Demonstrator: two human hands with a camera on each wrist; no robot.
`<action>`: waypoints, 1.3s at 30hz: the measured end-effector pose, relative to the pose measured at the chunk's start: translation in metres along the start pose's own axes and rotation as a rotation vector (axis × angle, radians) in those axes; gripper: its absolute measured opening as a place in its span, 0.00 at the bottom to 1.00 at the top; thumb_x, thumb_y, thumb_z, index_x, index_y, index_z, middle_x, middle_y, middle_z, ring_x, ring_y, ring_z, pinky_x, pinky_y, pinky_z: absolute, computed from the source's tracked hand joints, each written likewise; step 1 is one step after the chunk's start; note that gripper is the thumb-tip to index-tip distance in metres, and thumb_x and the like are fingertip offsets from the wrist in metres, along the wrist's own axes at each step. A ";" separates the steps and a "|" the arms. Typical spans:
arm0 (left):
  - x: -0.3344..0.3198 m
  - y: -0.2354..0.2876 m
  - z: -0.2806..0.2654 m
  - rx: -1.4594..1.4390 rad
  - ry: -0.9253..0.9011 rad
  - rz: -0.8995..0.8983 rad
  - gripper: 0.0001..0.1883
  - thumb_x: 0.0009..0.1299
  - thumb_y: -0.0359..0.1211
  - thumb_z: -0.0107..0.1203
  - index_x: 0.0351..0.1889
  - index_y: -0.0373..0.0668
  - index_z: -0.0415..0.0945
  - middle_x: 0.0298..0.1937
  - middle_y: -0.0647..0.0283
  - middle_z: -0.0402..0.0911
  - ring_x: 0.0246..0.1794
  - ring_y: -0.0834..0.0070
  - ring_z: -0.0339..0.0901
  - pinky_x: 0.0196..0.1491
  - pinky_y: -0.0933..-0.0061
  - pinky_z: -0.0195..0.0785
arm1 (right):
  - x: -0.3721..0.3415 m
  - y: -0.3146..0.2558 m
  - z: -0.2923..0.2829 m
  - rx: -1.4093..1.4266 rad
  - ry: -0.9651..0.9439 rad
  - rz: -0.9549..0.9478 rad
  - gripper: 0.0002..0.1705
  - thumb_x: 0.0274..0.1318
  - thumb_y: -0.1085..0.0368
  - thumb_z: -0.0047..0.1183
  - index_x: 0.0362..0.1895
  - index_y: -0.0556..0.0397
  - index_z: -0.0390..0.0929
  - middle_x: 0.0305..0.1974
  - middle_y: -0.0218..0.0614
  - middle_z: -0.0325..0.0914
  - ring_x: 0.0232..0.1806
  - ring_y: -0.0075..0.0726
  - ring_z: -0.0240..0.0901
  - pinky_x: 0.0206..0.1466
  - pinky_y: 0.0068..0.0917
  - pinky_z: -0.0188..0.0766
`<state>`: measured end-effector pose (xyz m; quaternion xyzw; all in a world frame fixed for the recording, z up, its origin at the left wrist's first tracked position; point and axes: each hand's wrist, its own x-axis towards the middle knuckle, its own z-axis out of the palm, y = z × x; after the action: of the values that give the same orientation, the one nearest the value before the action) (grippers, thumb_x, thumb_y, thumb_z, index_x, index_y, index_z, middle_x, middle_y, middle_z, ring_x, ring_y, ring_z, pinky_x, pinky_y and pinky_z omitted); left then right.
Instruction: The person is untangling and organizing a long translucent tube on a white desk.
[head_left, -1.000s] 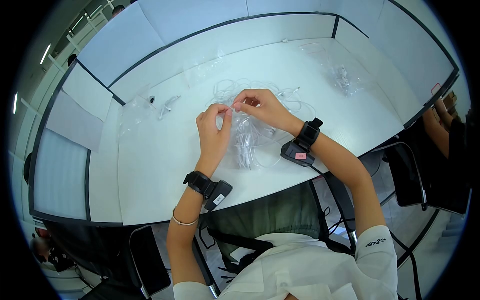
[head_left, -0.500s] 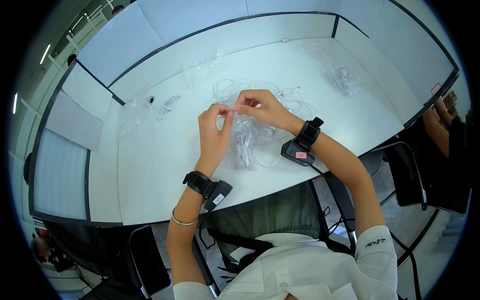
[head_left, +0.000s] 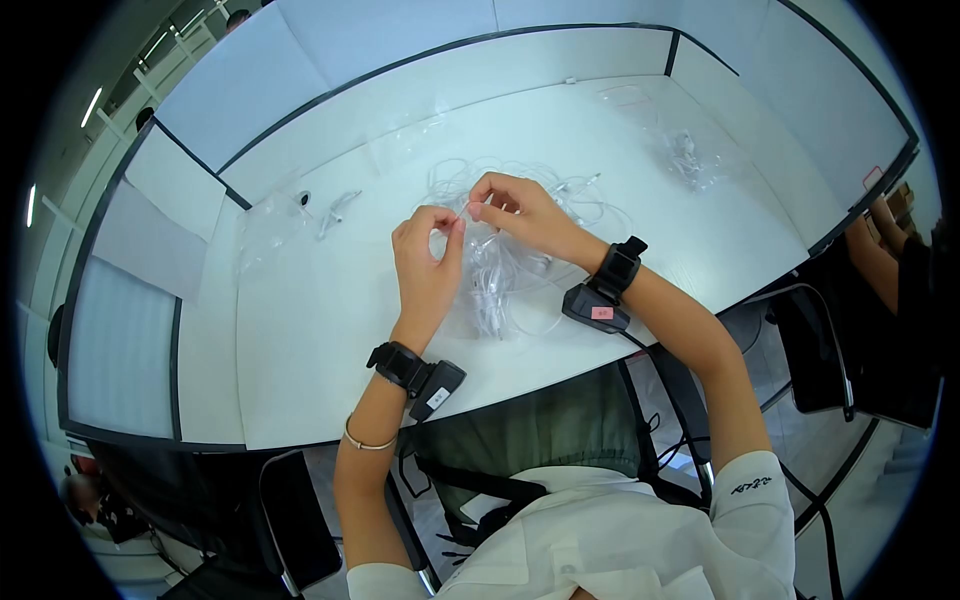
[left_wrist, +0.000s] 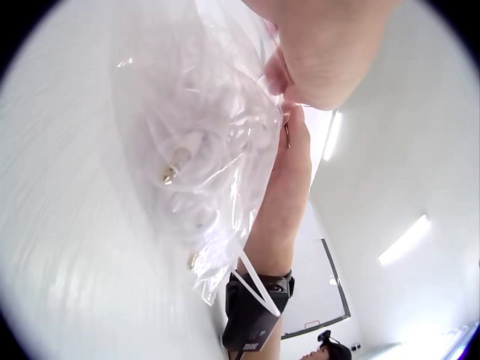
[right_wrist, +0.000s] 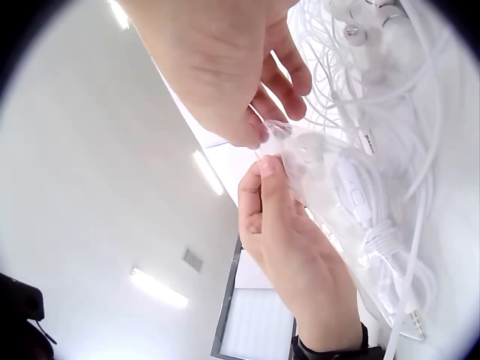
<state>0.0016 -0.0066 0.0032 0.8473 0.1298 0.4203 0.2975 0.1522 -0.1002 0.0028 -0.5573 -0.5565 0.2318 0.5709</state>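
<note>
I see the bag, earphones inside, over the tabletop's near middle; the left hand and right hand pinch its edge. Cables lie tangled just beyond; a second bag rests far right.

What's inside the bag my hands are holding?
A coiled white cable, its control and a metal plug show inside the bag. Creases and glare obscure the rest; fingers cover its pinched part.

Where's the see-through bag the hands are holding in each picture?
Head: the bag is near the middle.
Left wrist: the bag looks big, left of centre.
Right wrist: the bag is right of centre.
Shared landmark: the left hand, pinching the bag's edge.
</note>
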 end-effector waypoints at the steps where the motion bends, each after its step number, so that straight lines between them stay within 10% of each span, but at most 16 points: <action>1: 0.000 0.000 0.000 0.005 0.003 0.005 0.04 0.62 0.28 0.55 0.32 0.42 0.71 0.30 0.65 0.76 0.33 0.72 0.73 0.50 0.70 0.54 | 0.000 0.000 -0.001 -0.003 -0.002 0.023 0.11 0.58 0.57 0.53 0.35 0.52 0.74 0.27 0.23 0.72 0.27 0.15 0.64 0.31 0.17 0.60; 14: 0.003 0.000 0.001 -0.105 0.032 -0.008 0.04 0.64 0.24 0.52 0.34 0.31 0.72 0.31 0.54 0.79 0.32 0.67 0.77 0.40 0.71 0.69 | -0.001 -0.002 -0.001 -0.034 0.032 0.013 0.09 0.59 0.59 0.52 0.36 0.52 0.73 0.29 0.24 0.72 0.28 0.16 0.64 0.30 0.18 0.61; 39: 0.000 -0.005 0.002 -0.011 -0.041 -0.029 0.05 0.67 0.30 0.51 0.36 0.37 0.72 0.33 0.58 0.79 0.37 0.64 0.75 0.50 0.67 0.59 | -0.001 0.000 0.001 -0.094 0.020 -0.083 0.10 0.49 0.61 0.55 0.33 0.53 0.75 0.30 0.27 0.76 0.25 0.21 0.64 0.29 0.21 0.63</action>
<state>0.0035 -0.0038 -0.0009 0.8520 0.1338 0.3992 0.3111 0.1510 -0.1007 0.0027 -0.5622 -0.5838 0.1762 0.5587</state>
